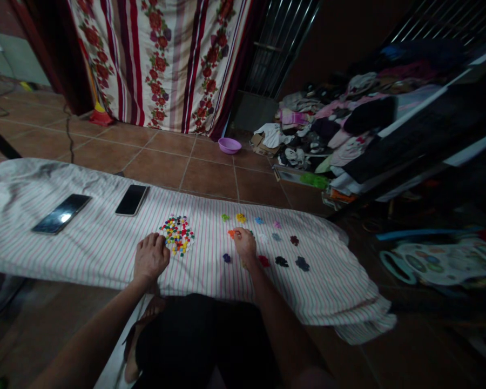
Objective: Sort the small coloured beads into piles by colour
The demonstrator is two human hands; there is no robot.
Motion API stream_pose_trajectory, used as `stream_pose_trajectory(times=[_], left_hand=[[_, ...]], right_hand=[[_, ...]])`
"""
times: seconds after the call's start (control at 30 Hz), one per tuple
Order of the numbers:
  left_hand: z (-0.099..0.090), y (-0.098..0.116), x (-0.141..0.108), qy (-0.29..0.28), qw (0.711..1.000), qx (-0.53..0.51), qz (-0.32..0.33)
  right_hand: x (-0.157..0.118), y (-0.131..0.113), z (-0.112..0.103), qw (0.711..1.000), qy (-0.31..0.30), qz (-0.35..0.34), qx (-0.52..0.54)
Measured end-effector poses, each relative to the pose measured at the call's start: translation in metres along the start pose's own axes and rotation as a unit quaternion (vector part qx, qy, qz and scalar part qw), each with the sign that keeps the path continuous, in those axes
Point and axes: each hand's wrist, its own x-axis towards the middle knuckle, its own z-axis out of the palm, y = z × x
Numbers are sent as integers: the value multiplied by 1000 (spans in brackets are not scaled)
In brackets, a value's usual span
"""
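A mixed heap of tiny coloured pieces [178, 235], maybe beads, lies on the striped cloth [204, 259]. My left hand [152, 255] rests palm down on the cloth, its fingers stretched out to the left edge of this heap. Farther right, my right hand [245, 243] has its thumb and fingertips pinched together beside a small orange pile [231, 234]; whatever sits between them is too small to make out. Single-colour piles surround it: green [225, 217], yellow [241, 217], blue [258, 220], pink [277, 225], purple [226, 258], red [263, 261] and black [281, 261]. The right hand and wrist partly cover other piles.
Two phones, one [61, 214] at far left and another [132, 200] nearer the heap, lie on the cloth. Beyond the table are a purple basin [229, 145], a flowered curtain [157, 65] and heaped clothes [328, 119]. My dark-clothed legs are against the near edge.
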Motion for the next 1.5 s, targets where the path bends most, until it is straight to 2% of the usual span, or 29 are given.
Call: stream_pose_trajectory(times=[0.3, 0.47, 0.6, 0.8, 0.9, 1.17, 1.5], left_hand=[[2, 0, 0, -3, 1000, -3, -6], [-1, 2, 1, -11, 1000, -8, -7], [-2, 2, 0, -12, 1000, -11, -11], [-1, 1, 0, -9, 999, -33, -18], [-2, 1, 1, -11, 999, -33, -20], [-1, 1, 1, -11, 999, -30, -14], [-2, 1, 2, -11, 999, -45, -17]], right_hand=[[1, 8, 5, 999, 29, -25, 39], [-1, 2, 3, 995, 49, -51, 66], [-16, -23, 6, 990, 38, -92, 97], [-49, -77, 28, 974, -98, -161, 122], [-56, -99, 38, 968, -134, -185, 102], [-51, -139, 43, 982, -140, -128, -22], [-45, -156, 43, 982, -157, -83, -71]])
